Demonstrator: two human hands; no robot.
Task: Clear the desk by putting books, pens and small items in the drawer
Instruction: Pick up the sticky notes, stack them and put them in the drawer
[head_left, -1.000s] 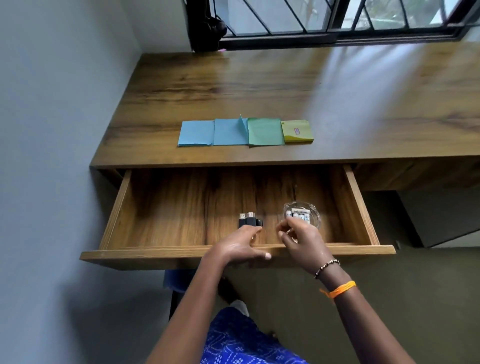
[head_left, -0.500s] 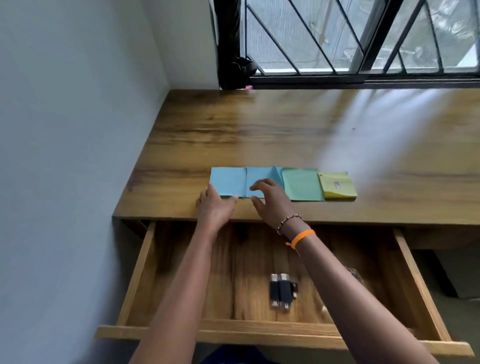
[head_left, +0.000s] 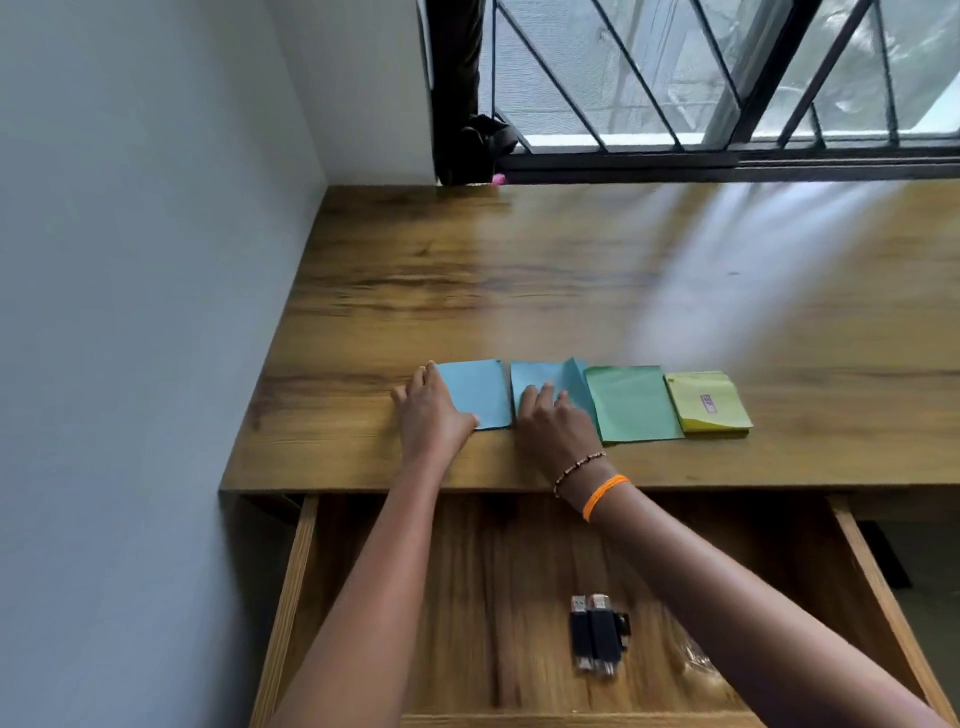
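Left hand (head_left: 432, 410) flat on the left edge of the leftmost blue sheet (head_left: 480, 392), fingers straight, thumb on its near corner, pressing rather than gripping. Right hand (head_left: 553, 423) flat on the second blue sheet (head_left: 550, 379), fingers relaxed and spread, nothing pinched; far right corner of that sheet curled up. Judged step: gathering the paper row for the drawer (head_left: 467, 571), sheets not yet lifted. Next move likely calls for sliding the two blue sheets together or getting a fingertip under an edge, since thin paper lying flat on smooth wood gives little to pinch; risk of creasing or scattering if dragged quickly. Just right of the hands, touching edge to edge: one green sheet (head_left: 634, 402), then one yellow sticky-note pad (head_left: 709, 402) with a small mark on top. All in a row near the front edge of the desk (head_left: 519, 270). Count on the desk: two blue, one green, one yellow pad. Below, drawer pulled open, holding black USB sticks (head_left: 597, 636), at least two side by side, perhaps a third behind, and a blurred clear object (head_left: 696, 660) half hidden by the right forearm. Barred window (head_left: 727, 78) at the far edge.
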